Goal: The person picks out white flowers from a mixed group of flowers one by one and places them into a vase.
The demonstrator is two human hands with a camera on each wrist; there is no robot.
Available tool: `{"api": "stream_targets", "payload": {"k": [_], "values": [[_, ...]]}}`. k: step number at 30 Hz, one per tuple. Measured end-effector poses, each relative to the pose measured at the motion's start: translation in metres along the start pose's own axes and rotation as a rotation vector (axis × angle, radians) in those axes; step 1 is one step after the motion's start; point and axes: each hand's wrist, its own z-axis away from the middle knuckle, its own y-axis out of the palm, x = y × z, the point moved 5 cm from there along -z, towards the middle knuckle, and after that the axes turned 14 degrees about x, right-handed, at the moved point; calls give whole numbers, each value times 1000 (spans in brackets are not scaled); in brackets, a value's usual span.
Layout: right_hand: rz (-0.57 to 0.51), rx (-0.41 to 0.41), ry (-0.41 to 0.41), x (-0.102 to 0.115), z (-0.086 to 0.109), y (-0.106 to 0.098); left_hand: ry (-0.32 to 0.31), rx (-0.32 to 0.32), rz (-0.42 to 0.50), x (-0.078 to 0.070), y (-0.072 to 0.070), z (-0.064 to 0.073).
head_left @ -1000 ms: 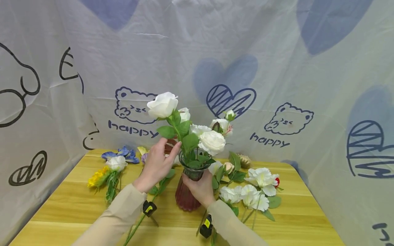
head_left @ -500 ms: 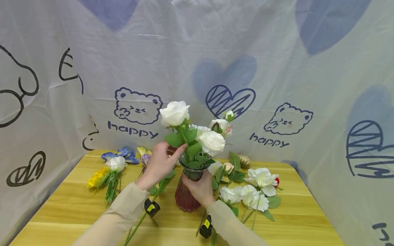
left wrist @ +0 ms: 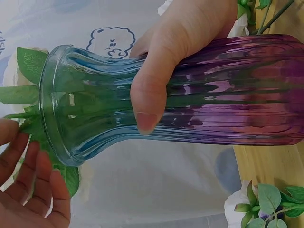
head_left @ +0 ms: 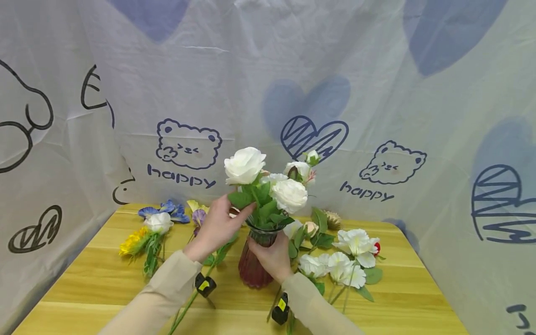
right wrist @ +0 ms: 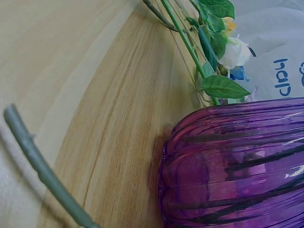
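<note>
Above left hand point(head_left: 219, 221): large white green-leaved rose point(head_left: 244, 166), which it pinches | inside right hand point(head_left: 274, 258), which grips: ribbed blue-purple glass vase point(head_left: 252, 270) | held count: rose one, vase one

sleeves point(head_left: 161, 286) point(head_left: 311, 302): long, plain beige | wrist cameras point(head_left: 208, 281) point(head_left: 278, 316): black, boxy, each with yellow patch point(head_left: 204, 285) point(head_left: 282, 304) | hands point(head_left: 215, 223) point(head_left: 272, 256): bare

Vase point(left wrist: 228, 95) looks glass, v. glossy, w/ ribbed sides; tabletop point(head_left: 104, 274) smooth wood-look, approx. satin; backdrop point(head_left: 251, 56) creased sheet, mat'l unclear; white rose point(head_left: 244, 165) fabric-like, matt; sleeves point(head_left: 167, 274) matt cloth.
</note>
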Motion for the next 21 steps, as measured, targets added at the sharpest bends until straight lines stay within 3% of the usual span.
{"api": "stream_targets", "payload": {"k": [10, 21], "values": [[7, 0, 2, -41, -7, 3, 76, -55, 41, -13, -9, 0], [47, -12, -42, -42, -7, 3, -31, -36, -116, 0, -2, 1]]}}
